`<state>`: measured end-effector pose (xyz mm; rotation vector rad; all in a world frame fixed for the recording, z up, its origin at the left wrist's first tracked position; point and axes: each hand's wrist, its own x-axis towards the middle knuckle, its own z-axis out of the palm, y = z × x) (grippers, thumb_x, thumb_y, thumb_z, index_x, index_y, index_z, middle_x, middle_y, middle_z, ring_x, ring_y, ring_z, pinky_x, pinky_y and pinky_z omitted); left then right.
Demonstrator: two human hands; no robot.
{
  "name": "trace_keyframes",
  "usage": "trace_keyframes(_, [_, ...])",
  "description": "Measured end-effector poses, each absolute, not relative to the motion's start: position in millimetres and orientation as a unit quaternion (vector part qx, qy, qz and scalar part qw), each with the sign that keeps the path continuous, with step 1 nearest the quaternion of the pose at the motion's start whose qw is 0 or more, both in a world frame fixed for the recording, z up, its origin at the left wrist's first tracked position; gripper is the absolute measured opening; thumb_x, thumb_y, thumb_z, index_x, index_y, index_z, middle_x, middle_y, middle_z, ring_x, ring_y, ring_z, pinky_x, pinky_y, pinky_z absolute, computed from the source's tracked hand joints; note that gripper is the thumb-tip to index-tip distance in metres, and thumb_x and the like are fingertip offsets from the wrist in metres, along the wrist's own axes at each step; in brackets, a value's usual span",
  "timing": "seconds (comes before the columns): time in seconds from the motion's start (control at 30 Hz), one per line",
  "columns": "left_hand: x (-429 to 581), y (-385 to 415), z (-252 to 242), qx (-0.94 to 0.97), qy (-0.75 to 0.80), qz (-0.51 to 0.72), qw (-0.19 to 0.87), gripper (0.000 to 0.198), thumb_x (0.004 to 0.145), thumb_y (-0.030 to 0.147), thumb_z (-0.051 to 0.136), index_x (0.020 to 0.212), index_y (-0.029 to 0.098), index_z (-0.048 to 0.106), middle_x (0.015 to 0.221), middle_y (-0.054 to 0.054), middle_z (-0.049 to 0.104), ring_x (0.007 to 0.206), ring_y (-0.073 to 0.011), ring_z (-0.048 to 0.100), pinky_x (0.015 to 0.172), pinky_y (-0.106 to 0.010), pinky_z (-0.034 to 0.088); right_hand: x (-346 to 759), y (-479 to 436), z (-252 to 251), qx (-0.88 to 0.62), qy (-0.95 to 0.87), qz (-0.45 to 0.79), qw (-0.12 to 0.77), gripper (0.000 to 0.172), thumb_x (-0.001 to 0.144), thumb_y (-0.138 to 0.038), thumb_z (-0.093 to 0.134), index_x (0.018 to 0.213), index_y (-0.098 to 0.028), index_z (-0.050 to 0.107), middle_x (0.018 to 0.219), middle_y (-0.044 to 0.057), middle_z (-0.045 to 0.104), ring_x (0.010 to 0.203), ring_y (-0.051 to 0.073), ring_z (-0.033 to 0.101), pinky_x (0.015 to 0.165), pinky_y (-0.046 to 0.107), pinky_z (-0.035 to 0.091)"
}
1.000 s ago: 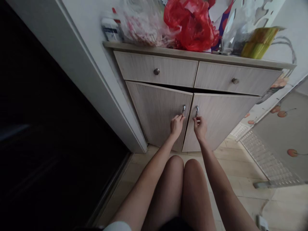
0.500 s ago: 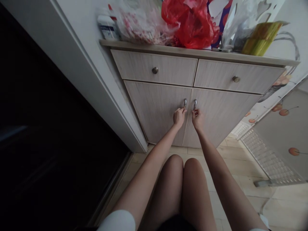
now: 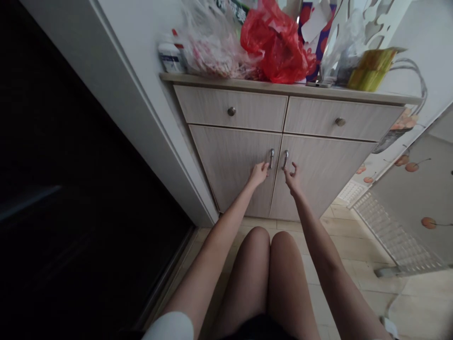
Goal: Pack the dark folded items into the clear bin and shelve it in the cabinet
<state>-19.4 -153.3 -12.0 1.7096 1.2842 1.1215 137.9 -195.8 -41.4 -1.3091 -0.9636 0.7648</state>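
Note:
Both lower doors of a pale wood-grain cabinet are closed. My left hand is just left of the left door handle, its fingers apart and holding nothing. Close to the lower end of the right door handle is my right hand, thumb and fingers spread. Whether a fingertip still touches that handle I cannot tell. Behind the hands lie the left door and the right door.
Two drawers with round knobs sit above the doors. On the cabinet top are a red plastic bag, clear bags, a white bottle and a yellow package. A dark doorway is at left, a cherry-patterned panel at right.
Both hands have loosened from the door handles and their fingers have spread. My left hand has shifted slightly left. The view has tilted a little; the doors remain closed.

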Motion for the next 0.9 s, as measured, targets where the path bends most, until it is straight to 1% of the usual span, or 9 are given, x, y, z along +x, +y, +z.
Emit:
trace_keyframes(0.1, [-54,-184,-5,0.571,0.381,0.443,0.577,0.057,0.094,0.022,0.06,0.149,0.019,0.045,0.049,0.012,0.038,0.039,-0.0068,0.035,0.05,-0.019,0.036,149,-240,-30,-0.415,-0.42,0.509,0.626,0.089,0.076,-0.032,0.069,0.156,-0.03,0.03,0.051,-0.016,0.023,0.043,0.008,0.021,0.046,0.018,0.024])
trace_keyframes(0.17, [-71,-206,-2,0.489,0.256,0.439,0.708,0.059,0.096,0.017,0.055,0.152,0.025,0.04,0.047,0.014,0.028,0.034,-0.0052,0.023,0.044,-0.016,0.029,154,-267,-22,-0.303,-0.4,0.607,0.617,0.091,0.074,-0.021,0.068,0.155,-0.037,0.03,0.05,-0.016,0.016,0.043,0.008,0.013,0.044,0.017,0.019])
trace_keyframes(0.23, [-77,-225,-2,0.408,0.167,0.473,0.763,0.052,0.099,0.014,0.044,0.15,0.028,0.045,0.047,0.014,0.021,0.032,-0.0051,0.014,0.039,-0.014,0.022,155,-285,-16,-0.225,-0.374,0.652,0.62,0.086,0.074,-0.014,0.066,0.151,-0.041,0.037,0.05,-0.016,0.011,0.043,0.008,0.007,0.042,0.017,0.016])
trace_keyframes(0.37, [-60,-242,-13,0.294,0.124,0.572,0.756,0.046,0.105,0.018,0.032,0.145,0.032,0.049,0.049,0.012,0.015,0.032,-0.0061,0.01,0.035,-0.014,0.016,146,-289,-18,-0.128,-0.332,0.677,0.645,0.077,0.075,-0.008,0.064,0.143,-0.042,0.048,0.051,-0.015,0.007,0.042,0.007,0.002,0.04,0.016,0.012])
trace_keyframes(0.47, [-42,-239,-28,0.279,0.15,0.598,0.736,0.043,0.106,0.023,0.033,0.144,0.034,0.05,0.051,0.011,0.015,0.034,-0.0067,0.013,0.037,-0.015,0.02,139,-273,-30,-0.114,-0.31,0.675,0.66,0.075,0.077,-0.008,0.061,0.142,-0.042,0.048,0.051,-0.015,0.007,0.042,0.007,0.001,0.039,0.016,0.012])
trace_keyframes(0.6, [-28,-228,-44,0.332,0.232,0.592,0.697,0.046,0.104,0.022,0.031,0.144,0.031,0.052,0.051,0.01,0.018,0.036,-0.0087,0.017,0.041,-0.018,0.029,136,-254,-50,-0.182,-0.309,0.627,0.692,0.071,0.082,-0.014,0.06,0.146,-0.04,0.044,0.05,-0.015,0.008,0.041,0.008,0.004,0.04,0.016,0.014])
trace_keyframes(0.73, [-28,-215,-49,0.408,0.298,0.562,0.655,0.046,0.102,0.025,0.035,0.144,0.031,0.053,0.05,0.009,0.02,0.038,-0.0097,0.017,0.043,-0.02,0.03,141,-244,-62,-0.291,-0.368,0.555,0.687,0.061,0.088,-0.03,0.06,0.147,-0.035,0.045,0.05,-0.015,0.011,0.041,0.009,0.009,0.043,0.018,0.017])
trace_keyframes(0.8, [-29,-204,-46,0.437,0.318,0.539,0.646,0.044,0.101,0.026,0.04,0.142,0.028,0.055,0.05,0.01,0.026,0.039,-0.0091,0.023,0.045,-0.02,0.032,146,-238,-62,-0.361,-0.397,0.509,0.673,0.062,0.09,-0.041,0.059,0.149,-0.032,0.043,0.051,-0.014,0.017,0.041,0.009,0.016,0.045,0.019,0.022])
trace_keyframes(0.9, [-23,-181,-34,0.473,0.385,0.532,0.587,0.036,0.099,0.027,0.048,0.13,0.017,0.063,0.06,0.004,0.051,0.053,-0.0086,0.048,0.059,-0.021,0.044,151,-219,-53,-0.499,-0.426,0.358,0.664,0.064,0.089,-0.056,0.055,0.143,-0.022,0.049,0.06,-0.009,0.043,0.05,0.01,0.037,0.053,0.021,0.033])
